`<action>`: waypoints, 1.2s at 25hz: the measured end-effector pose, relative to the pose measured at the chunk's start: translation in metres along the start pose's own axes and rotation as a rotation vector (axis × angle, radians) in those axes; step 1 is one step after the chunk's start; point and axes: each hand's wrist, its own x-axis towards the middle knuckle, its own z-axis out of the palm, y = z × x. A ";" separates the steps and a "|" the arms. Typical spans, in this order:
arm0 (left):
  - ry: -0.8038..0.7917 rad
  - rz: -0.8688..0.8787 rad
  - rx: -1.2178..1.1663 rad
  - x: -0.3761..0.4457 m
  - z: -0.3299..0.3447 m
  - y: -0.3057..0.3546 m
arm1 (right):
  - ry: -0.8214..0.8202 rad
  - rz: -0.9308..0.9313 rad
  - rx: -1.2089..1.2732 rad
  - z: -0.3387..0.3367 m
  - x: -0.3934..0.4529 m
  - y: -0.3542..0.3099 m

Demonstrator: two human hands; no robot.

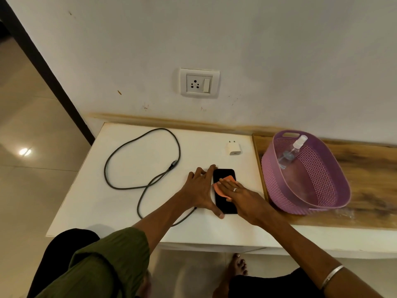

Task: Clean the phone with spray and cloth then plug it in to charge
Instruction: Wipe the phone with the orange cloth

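Note:
A black phone (223, 177) lies flat on the white table (120, 203), screen up. My left hand (200, 188) lies spread along the phone's left edge, thumb at its near corner, holding it still. My right hand (240, 195) presses an orange cloth (223, 187) flat onto the middle of the screen. A clear spray bottle (290, 152) leans inside the purple basket (335, 203) to the right. A dark charging cable (141, 160) lies looped on the table's left half. A white charger plug (233, 147) sits behind the phone.
A wall socket with a switch (199, 83) is on the wall above the table. The basket stands on a wooden surface (369, 168) adjoining the table on the right. The table's left edge drops to a tiled floor (32, 125).

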 end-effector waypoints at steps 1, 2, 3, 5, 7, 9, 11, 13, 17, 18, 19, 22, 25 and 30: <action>0.005 -0.001 -0.002 0.000 0.000 0.000 | -0.013 0.036 -0.006 -0.002 -0.001 0.005; 0.011 -0.001 -0.002 0.000 0.000 0.000 | -0.011 0.081 -0.002 -0.003 -0.002 0.008; 0.016 -0.003 -0.001 -0.001 0.001 0.000 | -0.009 0.125 0.005 -0.003 -0.003 0.009; 0.024 -0.009 -0.010 -0.001 0.001 0.000 | 0.019 0.207 -0.009 0.001 -0.004 0.005; 0.020 -0.012 -0.024 -0.001 0.001 0.000 | 0.089 0.256 -0.057 0.007 -0.005 -0.008; 0.013 -0.007 -0.026 -0.001 0.001 0.001 | 0.103 0.215 -0.087 0.010 -0.004 -0.020; 0.006 -0.002 -0.025 -0.001 0.000 0.002 | 0.098 0.148 -0.058 0.013 -0.004 -0.028; 0.004 -0.009 -0.028 -0.002 0.000 0.003 | 0.112 0.094 0.005 0.014 -0.006 -0.032; 0.007 -0.026 -0.045 -0.002 -0.001 0.004 | 0.101 -0.009 -0.003 0.017 -0.015 -0.024; 0.003 -0.023 -0.037 -0.002 -0.001 0.004 | 0.090 -0.029 -0.034 0.016 -0.017 -0.019; -0.001 -0.020 -0.023 -0.002 -0.001 0.004 | 0.077 -0.036 -0.066 0.015 -0.019 -0.014; -0.008 -0.027 -0.003 -0.002 -0.001 0.002 | 0.075 0.048 -0.091 0.011 -0.022 -0.001; -0.005 -0.029 0.001 -0.001 -0.001 0.002 | 0.054 0.159 -0.098 0.009 -0.021 0.007; 0.005 -0.021 -0.005 -0.002 0.002 0.001 | 0.077 0.203 -0.080 0.017 -0.016 -0.013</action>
